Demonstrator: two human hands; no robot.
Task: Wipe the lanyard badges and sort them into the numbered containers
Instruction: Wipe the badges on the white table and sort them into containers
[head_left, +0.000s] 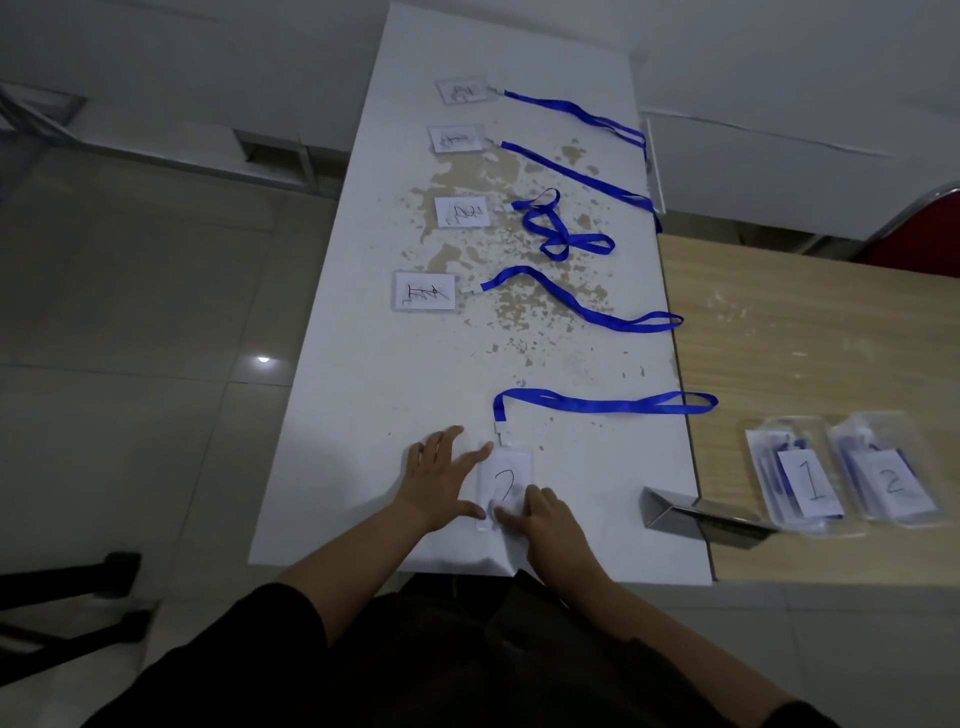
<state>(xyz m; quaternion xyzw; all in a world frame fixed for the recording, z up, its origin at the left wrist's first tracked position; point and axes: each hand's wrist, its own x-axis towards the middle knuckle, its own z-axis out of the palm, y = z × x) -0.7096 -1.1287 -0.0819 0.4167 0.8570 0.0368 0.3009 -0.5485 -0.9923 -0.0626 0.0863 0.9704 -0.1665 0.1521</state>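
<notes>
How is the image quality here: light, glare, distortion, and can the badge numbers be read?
Head view: dim overall; one small glare spot on the floor tiles; wide-angle bending of the table edges; near badge reads 2, far badges soft and scribbled; right hand fingers slightly blurred.

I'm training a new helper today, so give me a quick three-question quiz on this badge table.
1. True or false: the badge under the hands shows a 2.
2. How many other badges lie further up the white table?
3. The containers stand: A) on the wooden table, B) on the floor, C) on the white table.

Key:
1. True. The left hand rests flat beside it; the right hand has its fingers on its lower edge.
2. Four.
3. A: container 1 and container 2 are on the wooden table.
</notes>
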